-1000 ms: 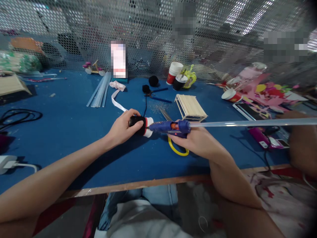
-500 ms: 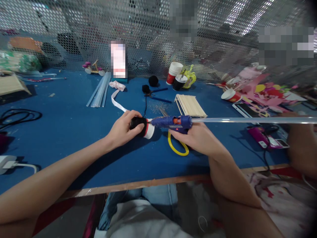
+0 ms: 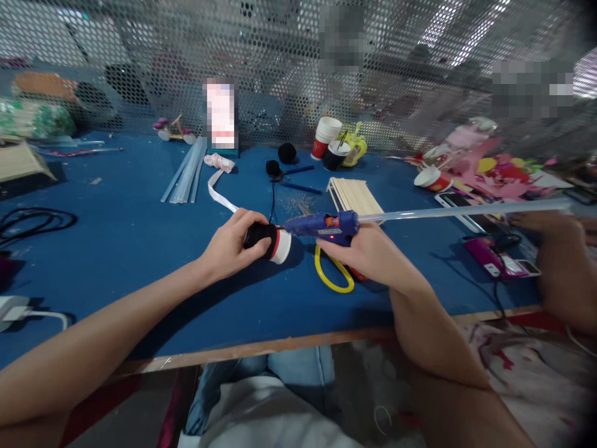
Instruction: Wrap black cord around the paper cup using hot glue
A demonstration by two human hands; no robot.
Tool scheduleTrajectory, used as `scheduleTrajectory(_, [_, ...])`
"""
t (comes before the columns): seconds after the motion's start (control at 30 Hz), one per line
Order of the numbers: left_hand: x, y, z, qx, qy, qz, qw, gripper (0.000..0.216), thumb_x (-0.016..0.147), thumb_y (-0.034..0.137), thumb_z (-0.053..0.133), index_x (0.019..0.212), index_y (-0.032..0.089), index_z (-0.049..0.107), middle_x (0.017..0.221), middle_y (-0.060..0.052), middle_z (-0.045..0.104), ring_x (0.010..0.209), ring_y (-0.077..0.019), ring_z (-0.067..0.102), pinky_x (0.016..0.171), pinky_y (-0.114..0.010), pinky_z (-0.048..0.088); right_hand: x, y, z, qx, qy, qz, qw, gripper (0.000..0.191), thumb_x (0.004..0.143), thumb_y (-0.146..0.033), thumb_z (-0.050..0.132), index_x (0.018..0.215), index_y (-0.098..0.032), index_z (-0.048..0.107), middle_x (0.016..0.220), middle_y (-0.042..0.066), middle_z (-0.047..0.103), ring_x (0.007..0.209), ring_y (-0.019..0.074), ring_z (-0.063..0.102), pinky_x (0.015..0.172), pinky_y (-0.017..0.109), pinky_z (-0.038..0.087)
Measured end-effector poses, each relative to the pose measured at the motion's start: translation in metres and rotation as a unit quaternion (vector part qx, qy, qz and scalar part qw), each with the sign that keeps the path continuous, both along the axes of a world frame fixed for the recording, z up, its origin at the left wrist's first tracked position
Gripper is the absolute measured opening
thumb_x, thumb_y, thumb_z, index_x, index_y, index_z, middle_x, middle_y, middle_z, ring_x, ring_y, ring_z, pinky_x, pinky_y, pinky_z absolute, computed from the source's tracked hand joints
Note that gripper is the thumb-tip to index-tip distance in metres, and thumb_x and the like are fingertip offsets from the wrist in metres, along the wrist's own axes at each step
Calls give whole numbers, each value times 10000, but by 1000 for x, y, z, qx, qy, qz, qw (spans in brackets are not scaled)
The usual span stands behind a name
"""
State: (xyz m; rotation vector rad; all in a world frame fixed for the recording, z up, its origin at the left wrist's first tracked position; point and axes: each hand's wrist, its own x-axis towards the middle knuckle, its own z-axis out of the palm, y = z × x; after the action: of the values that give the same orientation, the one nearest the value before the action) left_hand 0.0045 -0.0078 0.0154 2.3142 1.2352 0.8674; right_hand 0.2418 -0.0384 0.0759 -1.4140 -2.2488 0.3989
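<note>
My left hand (image 3: 236, 244) is wrapped round a paper cup (image 3: 282, 247) lying on its side, its body covered in black yarn (image 3: 255, 234), with a red band and white end showing. In my right hand (image 3: 368, 252) is a blue hot glue gun (image 3: 321, 225), its nozzle at the cup's red band beside the yarn. A long clear glue stick (image 3: 429, 212) juts from the gun's back. Under the gun lie scissors with a yellow handle (image 3: 334, 280), partly hidden by my right hand. A black strand leads from the cup to a small yarn ball (image 3: 273, 167).
Behind are pliers (image 3: 298, 186), a craft-stick panel (image 3: 357, 194), stacked paper cups (image 3: 325, 138), spare glue sticks (image 3: 187, 171), white ribbon (image 3: 220, 196) and a propped phone (image 3: 221, 115). At right, another person's arm (image 3: 559, 261) rests near a purple device (image 3: 489, 258).
The glue gun has tipped slightly, and the back end of its glue stick has swung upward. My left hand and the cup stay nearly in place.
</note>
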Motion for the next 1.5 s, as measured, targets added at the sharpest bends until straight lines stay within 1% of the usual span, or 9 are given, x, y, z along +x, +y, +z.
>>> scheduleTrajectory(0.17, [0,0,0,2,5,-7,1000,268,779,314,500,1023,204,499,997,-57,536,905,-188,541,793,-319,451,3,-1,2,-13,-14,9,1000,337,788,-316,524,509,-196,379,477,-36,447,465,94,411,489,245,351])
scheduleTrajectory(0.3, [1,-1,1,11,5,-13,1000,260,776,304,502,1012,195,501,992,-61,529,895,-183,541,791,-313,454,3,0,2,-1,-8,13,1000,286,788,-292,522,545,-193,408,540,-25,492,524,104,453,546,244,382])
scheduleTrajectory(0.47, [1,-2,2,15,8,-17,1000,255,776,310,503,1008,204,500,988,-57,527,894,-183,538,794,-317,459,2,1,2,-10,-18,0,1000,283,791,-301,518,550,-191,419,573,-18,519,547,110,473,551,247,389])
scheduleTrajectory(0.6, [1,-2,2,15,8,-18,1000,260,778,316,500,1010,198,503,991,-60,528,899,-184,537,791,-313,459,2,0,4,-10,-28,1,1000,333,783,-306,535,514,-195,372,527,-27,488,529,108,466,538,247,374])
scheduleTrajectory(0.77, [1,-2,3,10,5,-15,1000,265,769,301,505,1011,192,509,996,-62,532,886,-184,537,792,-320,455,2,0,3,-5,-25,0,1000,284,791,-304,527,549,-192,429,516,-29,490,519,110,464,534,250,373])
scheduleTrajectory(0.93, [1,-1,2,1,7,-7,1000,265,776,311,497,1017,202,504,1003,-60,535,897,-187,539,790,-318,452,4,-3,1,-8,-43,-4,999,339,796,-331,515,505,-199,404,459,-30,449,452,100,411,466,251,342])
scheduleTrajectory(1.13, [0,1,0,-5,4,5,1000,273,789,342,490,1026,207,503,995,-54,539,883,-186,541,790,-327,448,4,-6,1,8,-75,0,997,206,789,-304,510,626,-178,515,584,3,547,587,138,516,564,265,382])
scheduleTrajectory(1.33, [0,3,-2,-5,2,13,1000,279,796,342,493,1036,201,498,989,-50,541,871,-182,540,769,-318,438,4,-9,0,9,-92,-6,996,266,772,-317,520,547,-195,446,500,-19,495,494,117,464,493,257,333])
scheduleTrajectory(1.5, [-1,4,-3,-7,3,15,1000,285,800,351,491,1043,202,497,995,-52,543,870,-185,543,768,-320,436,1,-11,4,-27,-96,8,995,182,766,-273,511,606,-187,513,529,-14,520,523,124,481,512,261,335])
